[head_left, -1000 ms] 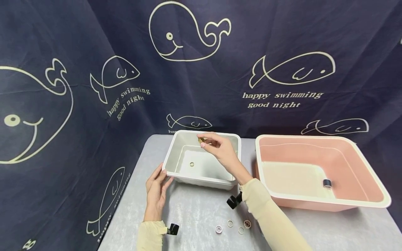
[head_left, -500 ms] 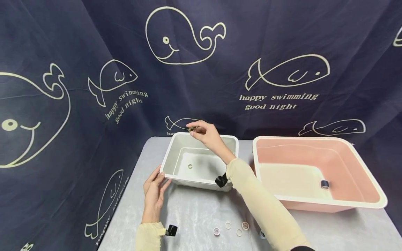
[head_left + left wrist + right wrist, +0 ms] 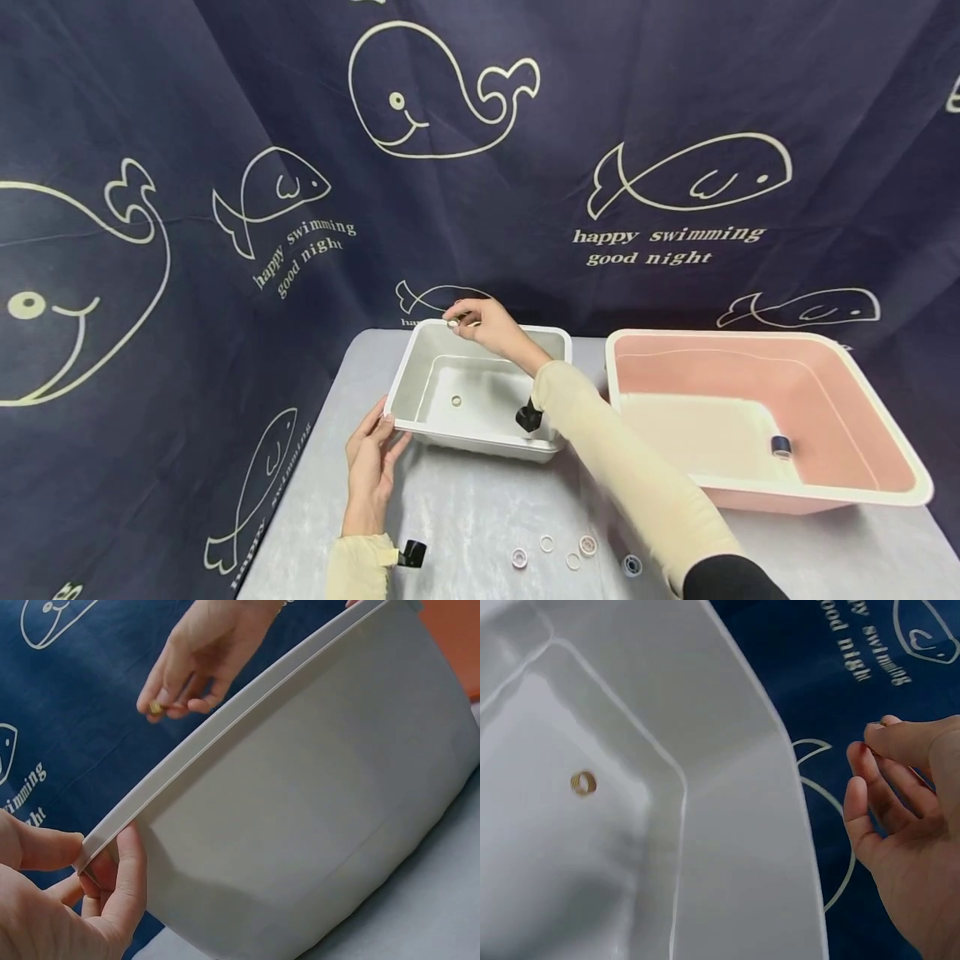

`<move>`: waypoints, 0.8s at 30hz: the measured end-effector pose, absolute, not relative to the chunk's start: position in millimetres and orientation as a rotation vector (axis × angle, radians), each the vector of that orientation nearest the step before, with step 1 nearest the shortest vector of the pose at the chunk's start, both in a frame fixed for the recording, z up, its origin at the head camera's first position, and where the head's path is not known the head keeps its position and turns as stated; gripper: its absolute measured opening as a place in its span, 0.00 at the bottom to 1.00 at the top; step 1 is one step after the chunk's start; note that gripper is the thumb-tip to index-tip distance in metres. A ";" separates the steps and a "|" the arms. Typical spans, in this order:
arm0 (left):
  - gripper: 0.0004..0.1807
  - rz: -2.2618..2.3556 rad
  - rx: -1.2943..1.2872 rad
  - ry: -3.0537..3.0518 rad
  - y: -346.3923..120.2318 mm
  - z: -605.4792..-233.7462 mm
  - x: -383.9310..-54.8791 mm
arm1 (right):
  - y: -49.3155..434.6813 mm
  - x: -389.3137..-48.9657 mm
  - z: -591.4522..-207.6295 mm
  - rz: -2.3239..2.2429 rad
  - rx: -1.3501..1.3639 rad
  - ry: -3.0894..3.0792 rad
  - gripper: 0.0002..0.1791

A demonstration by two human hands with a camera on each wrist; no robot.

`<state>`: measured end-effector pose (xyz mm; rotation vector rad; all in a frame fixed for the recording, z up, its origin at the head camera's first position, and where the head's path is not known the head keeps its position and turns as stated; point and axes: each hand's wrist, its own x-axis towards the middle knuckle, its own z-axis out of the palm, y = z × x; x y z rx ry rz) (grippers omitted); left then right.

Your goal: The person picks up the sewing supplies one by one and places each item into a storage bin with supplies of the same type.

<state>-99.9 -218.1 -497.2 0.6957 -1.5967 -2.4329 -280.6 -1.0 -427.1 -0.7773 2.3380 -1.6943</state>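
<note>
In the head view my right hand (image 3: 489, 325) is at the far left rim of the light grey plastic bin (image 3: 480, 446). Thumb and fingertips pinch a small gold-coloured ring (image 3: 453, 322), which also shows in the left wrist view as a gold ring (image 3: 155, 708); the right wrist view mostly hides it behind the thumb. My left hand (image 3: 369, 467) grips the bin's near left corner, thumb over the rim and fingers beneath, as the left wrist view shows. A similar gold ring (image 3: 583, 783) rests on the bin's floor, left of centre.
Right of the bin stands a larger pink basin (image 3: 787, 498) with a small dark blue roll (image 3: 781, 447) inside. Several small rings lie near the front, among them a pinkish ring (image 3: 519, 558) and a blue one (image 3: 632, 566). A dark blue fish-print curtain (image 3: 480, 225) hangs behind.
My right hand has moved left and away across the bin with the pinched ring, rising and then dipping slightly. The left hand keeps its grip on the corner. The blue ring has come into view.
</note>
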 end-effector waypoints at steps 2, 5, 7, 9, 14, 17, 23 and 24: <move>0.27 -2.434 0.693 -1.590 -217.4 -498.3 -100.0 | -0.7 -283.8 -431.2 -1.629 -0.772 2.356 0.16; 0.27 -2.433 0.679 -1.586 -216.9 -499.6 -100.2 | -0.5 -288.1 -436.9 -1.536 -0.774 2.364 0.18; 0.28 -2.435 0.679 -1.572 -216.9 -500.2 -100.1 | -0.8 -290.3 -441.2 -1.484 -0.784 2.358 0.17; 0.28 -2.434 0.675 -1.566 -217.0 -500.7 -100.0 | -0.6 -292.5 -447.3 -1.432 -0.799 2.363 0.17; 0.27 -2.430 0.677 -1.552 -220.0 -501.0 -99.1 | -3.9 -296.3 -464.7 -1.357 -0.892 2.346 0.16; 0.27 -2.430 0.680 -1.541 -220.0 -500.6 -98.9 | -5.3 -297.7 -473.8 -1.324 -0.975 2.335 0.16; 0.27 -2.448 0.669 -1.539 -219.0 -502.3 -99.2 | -8.7 -297.2 -485.6 -1.261 -0.972 2.354 0.18; 0.27 -2.451 0.666 -1.538 -219.0 -503.0 -99.2 | -9.5 -297.1 -487.0 -1.253 -0.963 2.352 0.18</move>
